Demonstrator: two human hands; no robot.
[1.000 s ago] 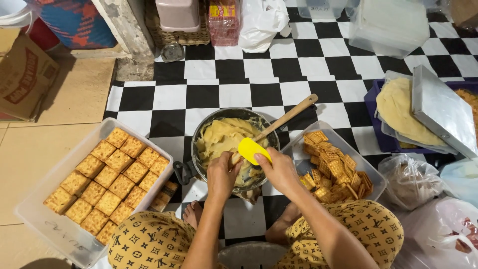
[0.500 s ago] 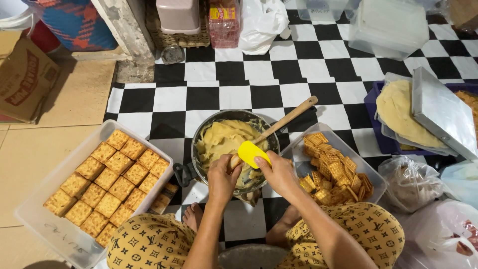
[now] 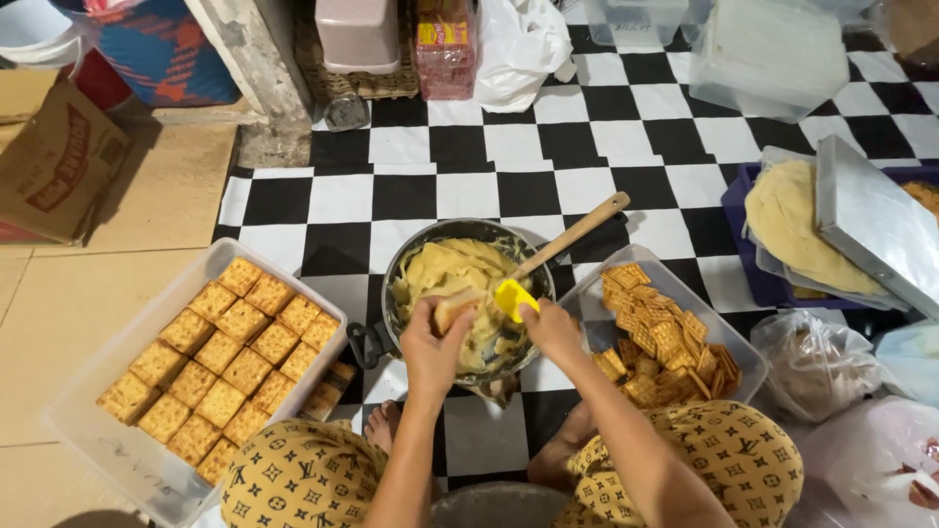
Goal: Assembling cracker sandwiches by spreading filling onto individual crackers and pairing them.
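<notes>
Two bare hands are working over a dark pan point(image 3: 391, 323) of pale yellow paste point(image 3: 450, 269) on a black-and-white checkered floor point(image 3: 489, 186), seen from the person's own head.

At far left, a brown cardboard box point(image 3: 54, 166) with red printing is lying tilted on tan tiles. Beside it, a clear rectangular tub point(image 3: 93, 391) is holding square golden crackers point(image 3: 220, 352) packed flat in neat rows, filling most of it.

At centre, the left hand point(image 3: 430, 347) is curling closed around a single cracker point(image 3: 458, 308), pinching it over the pan's near side with paste on its face. The right hand point(image 3: 550, 328) is gripping a spatula point(image 3: 562, 249) low on its shaft. The spatula's long axis is running diagonally: its yellow blade point(image 3: 514, 296) is pointing down-left toward the cracker, and its wooden handle is reaching up-right past the pan's rim.

Right of the pan, a second clear tray point(image 3: 597, 293) is holding a loose jumble of the same crackers point(image 3: 665, 337). Further right, a purple crate point(image 3: 738, 210) is carrying a pale round sheet of dough point(image 3: 787, 225), partly under a slanted metal lid point(image 3: 871, 225). Clear plastic bags point(image 3: 812, 362) are bunching at the lower right.

Along the top edge, a pink lidded container point(image 3: 357, 34), a clear packet with a red and yellow label point(image 3: 445, 49), a white plastic bag point(image 3: 518, 49) and stacked translucent tubs point(image 3: 773, 54) are lining the floor. Patterned yellow trousers point(image 3: 293, 479) are covering the person's knees below.
</notes>
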